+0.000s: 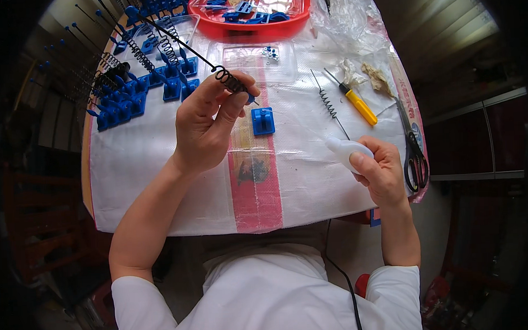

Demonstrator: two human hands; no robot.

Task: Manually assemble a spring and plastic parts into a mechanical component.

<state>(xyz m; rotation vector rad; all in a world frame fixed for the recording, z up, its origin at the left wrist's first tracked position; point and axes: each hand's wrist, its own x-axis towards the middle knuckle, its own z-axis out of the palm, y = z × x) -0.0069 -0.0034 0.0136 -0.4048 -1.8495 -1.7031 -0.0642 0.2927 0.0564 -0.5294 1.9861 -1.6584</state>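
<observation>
Left hand (207, 123): closed around a black spring rod (175, 41), thumb and fingertips pinching the coiled end, up off the sheet.
Rod: coil sits right in the pinch; a short tip pokes out just past the thumb on the right; long straight wire runs away up and to the left, over the blue parts.
Right hand (383, 172): wrapped around a small white bottle (345, 151), nozzle end sticking out toward the left hand; well apart from the coil.
Blue clip (263, 120): flat on the sheet, just below and right of the pinch, touching neither hand.
Spare spring (330, 104): on the sheet between both hands, nearer the bottle, beside a yellow screwdriver (358, 104).
Scissors (413, 154): just outside the right hand, at the sheet's edge.
Blue assemblies (139, 91): clustered left of the pinch, under the free wire, each with its own rod standing out.
Risk, snag: probably the likeliest; free wire end sweeping through the standing rods on any twist of the wrist, dragging finished pieces.
Risk, slip: narrow pinch on a springy coil; a squeeze off-centre likely to flick it out sideways.
Risk, spill: bottle held on its side; a firm squeeze away from the coil likely to drip onto the sheet (159, 168).
</observation>
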